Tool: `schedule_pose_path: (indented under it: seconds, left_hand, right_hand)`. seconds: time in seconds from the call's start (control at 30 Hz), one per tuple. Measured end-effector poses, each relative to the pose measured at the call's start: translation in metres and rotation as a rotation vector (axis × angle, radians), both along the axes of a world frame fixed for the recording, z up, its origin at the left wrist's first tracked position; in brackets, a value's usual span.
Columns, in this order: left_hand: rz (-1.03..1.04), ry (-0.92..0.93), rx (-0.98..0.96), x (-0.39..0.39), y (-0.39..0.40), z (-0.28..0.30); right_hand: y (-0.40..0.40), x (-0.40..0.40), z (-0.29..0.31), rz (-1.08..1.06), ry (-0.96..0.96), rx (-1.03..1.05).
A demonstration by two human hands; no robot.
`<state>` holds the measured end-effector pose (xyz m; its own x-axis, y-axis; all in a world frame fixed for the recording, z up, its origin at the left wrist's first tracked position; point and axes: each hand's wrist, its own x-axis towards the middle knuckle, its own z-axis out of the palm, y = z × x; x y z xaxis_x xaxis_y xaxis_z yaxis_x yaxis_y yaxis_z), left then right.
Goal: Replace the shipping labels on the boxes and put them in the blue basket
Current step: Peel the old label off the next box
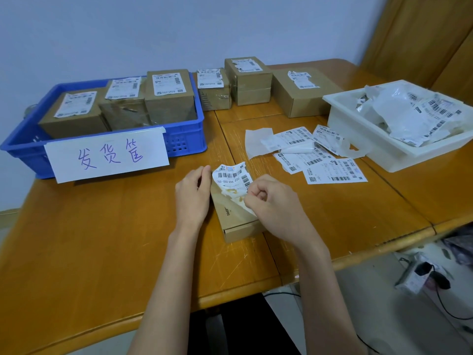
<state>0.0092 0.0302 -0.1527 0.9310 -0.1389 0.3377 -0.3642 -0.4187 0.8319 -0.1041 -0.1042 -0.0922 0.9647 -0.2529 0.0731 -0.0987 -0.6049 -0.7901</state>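
peeling the old shipping label (231,179) off a flat cardboard box (235,221)
left hand (193,196), fingers straight, is bracing the box on the surface (102,239) so it can't slide; right hand (266,198) is pinching the label's torn edge.

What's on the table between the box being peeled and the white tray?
In the head view, loose shipping labels lie between the box and white tray.

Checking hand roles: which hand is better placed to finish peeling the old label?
Right. The right hand already pinches the half-peeled label, while the left hand steadies the box.
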Motion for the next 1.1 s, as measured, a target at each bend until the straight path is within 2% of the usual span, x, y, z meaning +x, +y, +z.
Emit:
schedule_pose_path:
  seconds: [0.23, 0.47, 0.57, 0.67, 0.87, 1.1]
  left_hand:
    - [0.000, 0.003, -0.010, 0.000, 0.001, 0.001]
    - [0.037, 0.093, -0.070, 0.002, 0.001, 0.004]
    - [0.054, 0.129, -0.140, -0.001, 0.001, 0.007]
    - [0.037, 0.186, -0.239, -0.002, 0.002, 0.010]
    - [-0.009, 0.211, -0.242, 0.002, 0.006, 0.009]
    - [-0.029, 0.220, -0.247, 0.004, 0.007, 0.007]
  right_hand:
    - [-0.001, 0.003, -0.004, -0.047, 0.009, 0.109]
    - [-0.010, -0.009, 0.000, 0.155, 0.022, 0.268]
    - [-0.010, -0.008, 0.000, 0.220, 0.035, 0.222]
    - [-0.004, -0.002, -0.007, 0.201, -0.060, 0.215]
    - [0.004, 0.005, -0.015, 0.157, -0.185, 0.202]
    - [0.010, 0.007, -0.014, 0.086, -0.167, 0.210]
